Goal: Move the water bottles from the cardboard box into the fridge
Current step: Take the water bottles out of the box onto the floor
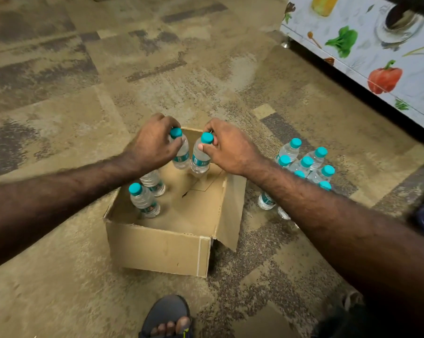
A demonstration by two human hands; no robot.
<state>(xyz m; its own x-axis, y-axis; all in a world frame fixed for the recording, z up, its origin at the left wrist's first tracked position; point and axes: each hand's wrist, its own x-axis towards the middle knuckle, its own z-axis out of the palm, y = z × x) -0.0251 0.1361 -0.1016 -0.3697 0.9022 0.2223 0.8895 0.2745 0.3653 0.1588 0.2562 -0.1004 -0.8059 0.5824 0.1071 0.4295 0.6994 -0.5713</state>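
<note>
Left hand (152, 145) grips a water bottle (181, 152) by the neck, fingers curled just under its teal cap. Right hand (227, 147) does the same with a second bottle (200, 157), thumb and fingers pinched round the neck below the cap. Both bottles are upright, close together but tilted a little apart at the bottom, held above the far side of the cardboard box (162, 247).

Box sits open on the carpet (59, 93), its right flap folded out and down. Inside, at the left wall: one capped bottle (144, 200) standing near the left edge, and another bottle (153, 182) just behind it, its top hidden by the left forearm. Rest of the box floor is bare cardboard.

On the carpet just right of the box, a cluster of bottles (306, 164) stands upright, teal caps up, partly covered by the right forearm; exact count not readable.

Far right corner of view: the fridge (352, 32), its face covered in a vegetable print, door state can't tell. Bottom edge: a foot in a dark sandal (168, 318) on the carpet, near the box's front.
</note>
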